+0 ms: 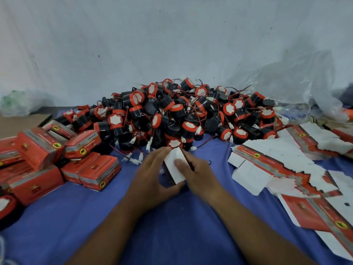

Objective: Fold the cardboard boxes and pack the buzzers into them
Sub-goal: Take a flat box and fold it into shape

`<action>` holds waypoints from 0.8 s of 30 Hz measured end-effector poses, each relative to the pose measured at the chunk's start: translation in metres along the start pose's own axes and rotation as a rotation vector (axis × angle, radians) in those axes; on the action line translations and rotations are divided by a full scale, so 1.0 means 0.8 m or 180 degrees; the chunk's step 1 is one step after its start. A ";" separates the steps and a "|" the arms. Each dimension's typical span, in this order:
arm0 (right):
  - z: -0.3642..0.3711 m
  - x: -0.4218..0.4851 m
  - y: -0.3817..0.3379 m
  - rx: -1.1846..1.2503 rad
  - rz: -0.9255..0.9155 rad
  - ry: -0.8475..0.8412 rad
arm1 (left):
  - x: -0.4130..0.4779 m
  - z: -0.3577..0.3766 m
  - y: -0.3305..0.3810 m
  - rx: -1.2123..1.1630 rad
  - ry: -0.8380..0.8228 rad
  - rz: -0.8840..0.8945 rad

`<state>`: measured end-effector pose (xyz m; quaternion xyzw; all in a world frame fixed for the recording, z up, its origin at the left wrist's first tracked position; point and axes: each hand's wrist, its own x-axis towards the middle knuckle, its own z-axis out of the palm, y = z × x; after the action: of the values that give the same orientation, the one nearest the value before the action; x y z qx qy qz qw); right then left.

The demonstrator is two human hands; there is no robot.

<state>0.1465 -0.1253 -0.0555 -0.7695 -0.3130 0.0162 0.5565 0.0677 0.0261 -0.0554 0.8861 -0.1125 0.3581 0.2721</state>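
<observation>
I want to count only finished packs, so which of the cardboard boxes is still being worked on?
The box held between the left hand and right hand: its white inner flap shows, while the closed red boxes lie stacked at left.

My hands (152, 175) (200, 176) cover most of box (174, 165), only white flap shows. Can't tell if buzzer inside. Box print (82, 145) too blurred to read. Flat blanks (315, 211) cut by right edge. Buzzer (6, 207) cut at left edge.
</observation>
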 end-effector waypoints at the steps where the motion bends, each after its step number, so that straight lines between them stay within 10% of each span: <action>1: 0.000 0.000 -0.002 0.0010 0.0064 -0.0045 | 0.000 0.000 0.000 0.0016 0.0014 0.0003; 18: -0.020 -0.001 -0.009 -0.2580 -0.1782 -0.0452 | -0.006 -0.005 -0.030 0.0582 -0.0708 -0.0161; 24: -0.022 0.003 -0.006 -0.2806 -0.0812 -0.0254 | 0.000 0.002 -0.028 0.1162 -0.0141 -0.0160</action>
<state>0.1530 -0.1378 -0.0439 -0.8868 -0.4035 -0.1575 0.1612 0.0773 0.0436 -0.0652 0.9309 -0.0295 0.3460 0.1131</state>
